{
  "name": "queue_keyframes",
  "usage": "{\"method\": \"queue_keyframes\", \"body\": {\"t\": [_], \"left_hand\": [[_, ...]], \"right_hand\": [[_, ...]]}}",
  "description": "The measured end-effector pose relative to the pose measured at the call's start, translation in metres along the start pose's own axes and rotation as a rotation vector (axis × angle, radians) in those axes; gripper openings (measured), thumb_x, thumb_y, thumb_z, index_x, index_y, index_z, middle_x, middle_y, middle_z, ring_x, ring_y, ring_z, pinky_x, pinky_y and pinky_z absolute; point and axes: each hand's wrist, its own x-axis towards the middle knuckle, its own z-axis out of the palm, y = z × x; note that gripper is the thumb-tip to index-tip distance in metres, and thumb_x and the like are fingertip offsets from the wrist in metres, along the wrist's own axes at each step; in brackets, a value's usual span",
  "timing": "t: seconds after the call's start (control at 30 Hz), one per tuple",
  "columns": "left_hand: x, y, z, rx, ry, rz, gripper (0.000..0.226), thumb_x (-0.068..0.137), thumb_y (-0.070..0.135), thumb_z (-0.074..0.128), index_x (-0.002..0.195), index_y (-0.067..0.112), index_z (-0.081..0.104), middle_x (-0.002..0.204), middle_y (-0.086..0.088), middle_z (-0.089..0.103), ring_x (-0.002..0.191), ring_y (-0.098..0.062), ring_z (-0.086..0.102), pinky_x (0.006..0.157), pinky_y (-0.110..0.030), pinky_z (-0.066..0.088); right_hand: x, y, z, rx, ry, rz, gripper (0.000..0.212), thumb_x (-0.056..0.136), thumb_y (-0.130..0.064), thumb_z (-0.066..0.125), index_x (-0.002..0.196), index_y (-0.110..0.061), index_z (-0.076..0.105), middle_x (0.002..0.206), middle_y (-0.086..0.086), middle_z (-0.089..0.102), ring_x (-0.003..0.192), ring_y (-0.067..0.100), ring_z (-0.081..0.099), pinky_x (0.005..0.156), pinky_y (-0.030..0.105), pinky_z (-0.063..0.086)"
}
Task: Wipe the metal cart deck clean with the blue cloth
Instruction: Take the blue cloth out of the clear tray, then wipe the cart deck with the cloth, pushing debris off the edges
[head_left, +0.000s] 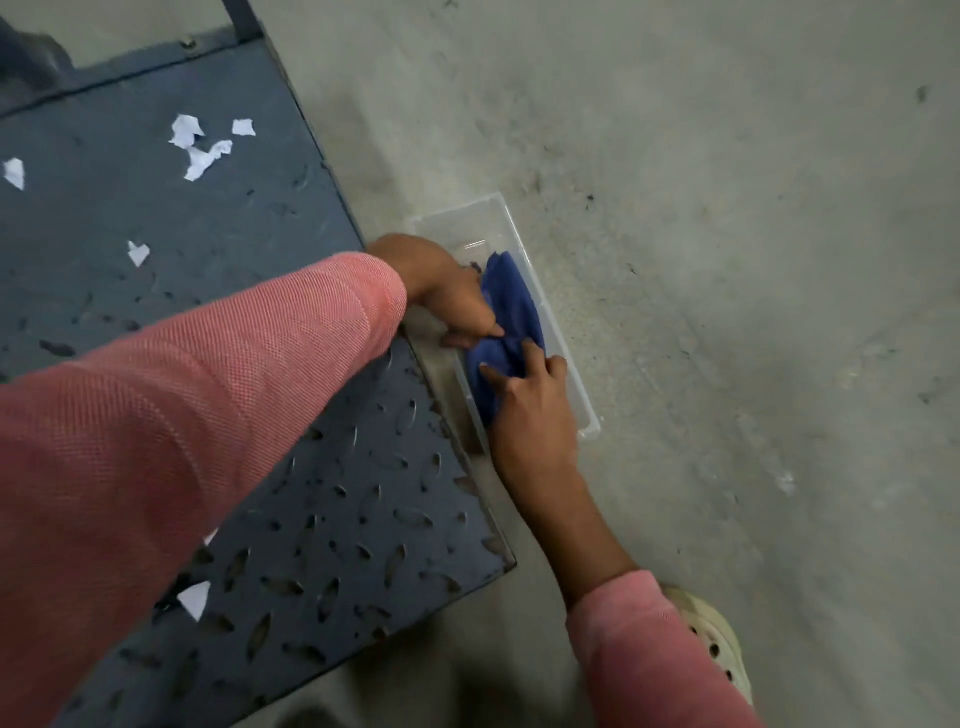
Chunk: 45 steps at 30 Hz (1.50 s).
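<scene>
Blue cloth (511, 306), likely soft and light, lies bunched in the clear bin (586, 415) at 3 o'clock of the cart deck (208, 234), with left hand (441, 291) and right hand (530, 410) pinching its folds, probably the easiest hold.

No readable text, label or number anywhere.

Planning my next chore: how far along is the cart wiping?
Nothing looks wiped yet: torn paper scraps lie on the cart deck. In hand: left hand and right hand hold the blue cloth inside the clear plastic bin on the floor. Left: lifting it out and wiping the whole deck.
</scene>
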Motion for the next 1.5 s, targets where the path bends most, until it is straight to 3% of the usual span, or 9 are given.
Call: {"method": "queue_keyframes", "body": {"t": [0.1,0.2,0.37,0.67,0.83,0.97,1.07,1.27,1.5], "left_hand": [[0.013,0.009,0.013,-0.097,0.028,0.037,0.030,0.085,0.027,0.061,0.112,0.017,0.070,0.115,-0.014,0.062,0.123,-0.039,0.054,0.111,-0.057,0.041],[0.012,0.018,0.020,-0.105,0.052,0.002,0.054,0.098,0.030,0.058,0.150,0.020,0.048,0.145,-0.019,0.048,0.137,-0.041,0.044,0.115,-0.056,0.037],[-0.044,0.020,0.004,-0.386,0.287,0.003,0.031,0.109,0.029,0.042,0.112,0.005,0.062,0.120,-0.015,0.066,0.104,-0.026,0.061,0.088,-0.035,0.042],[-0.210,0.009,-0.011,-0.374,0.547,-0.017,0.062,0.088,0.029,0.026,0.126,0.004,0.068,0.108,-0.019,0.056,0.086,-0.016,0.044,0.079,-0.030,0.032],[-0.257,-0.013,0.027,-0.299,0.504,-0.140,0.073,0.083,0.027,0.025,0.149,0.028,0.057,0.129,-0.011,0.048,0.119,-0.024,0.047,0.097,-0.021,0.031],[-0.260,-0.024,0.070,-0.391,0.431,-0.225,0.067,0.096,0.009,0.044,0.157,0.037,0.040,0.174,-0.013,0.010,0.159,-0.016,0.013,0.113,-0.014,0.016],[-0.255,-0.043,0.093,-0.442,0.547,-0.350,0.073,0.098,0.012,0.054,0.161,0.040,0.030,0.175,-0.009,0.005,0.160,-0.020,0.014,0.121,-0.028,0.021],[-0.233,-0.061,0.131,-0.561,0.486,-0.604,0.094,0.102,0.050,0.052,0.166,0.022,-0.010,0.174,-0.017,-0.008,0.160,-0.039,0.008,0.128,-0.054,0.016],[-0.236,-0.012,0.141,-0.648,0.554,-0.717,0.079,0.107,0.048,0.037,0.167,0.013,0.000,0.174,-0.016,-0.002,0.160,-0.040,0.003,0.128,-0.057,0.008]], "right_hand": [[0.014,0.006,0.001,-0.055,-0.012,-0.041,0.030,0.097,-0.014,0.052,0.120,-0.024,0.068,0.129,0.004,0.047,0.114,0.022,0.041,0.074,0.024,0.036],[0.015,0.011,0.005,-0.034,0.057,-0.049,0.028,0.098,-0.012,0.049,0.112,-0.020,0.072,0.107,0.001,0.055,0.100,0.019,0.043,0.070,0.023,0.027],[-0.010,0.005,-0.016,0.089,0.241,-0.082,0.043,0.090,-0.007,0.064,0.130,-0.021,0.066,0.124,0.002,0.066,0.103,0.023,0.050,0.078,0.027,0.041],[-0.035,-0.043,-0.082,0.410,0.677,-0.325,0.045,0.085,0.006,0.066,0.122,-0.017,0.071,0.118,0.001,0.069,0.103,0.023,0.058,0.084,0.022,0.047],[-0.067,-0.081,-0.077,0.442,0.553,-0.383,0.045,0.085,0.003,0.061,0.124,-0.018,0.070,0.124,0.001,0.066,0.111,0.023,0.055,0.091,0.028,0.050],[-0.084,-0.091,-0.067,0.295,0.267,-0.327,0.046,0.080,-0.032,0.075,0.125,-0.024,0.069,0.136,-0.001,0.059,0.122,0.024,0.049,0.098,0.043,0.047],[-0.084,-0.096,-0.076,0.196,0.300,-0.272,0.053,0.081,-0.066,0.063,0.124,-0.036,0.067,0.140,-0.012,0.055,0.126,0.014,0.045,0.095,0.035,0.031],[-0.040,-0.117,-0.078,0.241,0.269,-0.253,0.053,0.097,-0.052,0.051,0.147,-0.037,0.044,0.160,-0.005,0.033,0.147,0.017,0.027,0.110,0.045,0.023],[-0.020,-0.118,-0.058,0.167,0.081,-0.332,0.062,0.098,-0.061,0.041,0.154,-0.039,0.026,0.167,-0.002,0.010,0.154,0.026,0.008,0.114,0.048,0.030]]}}
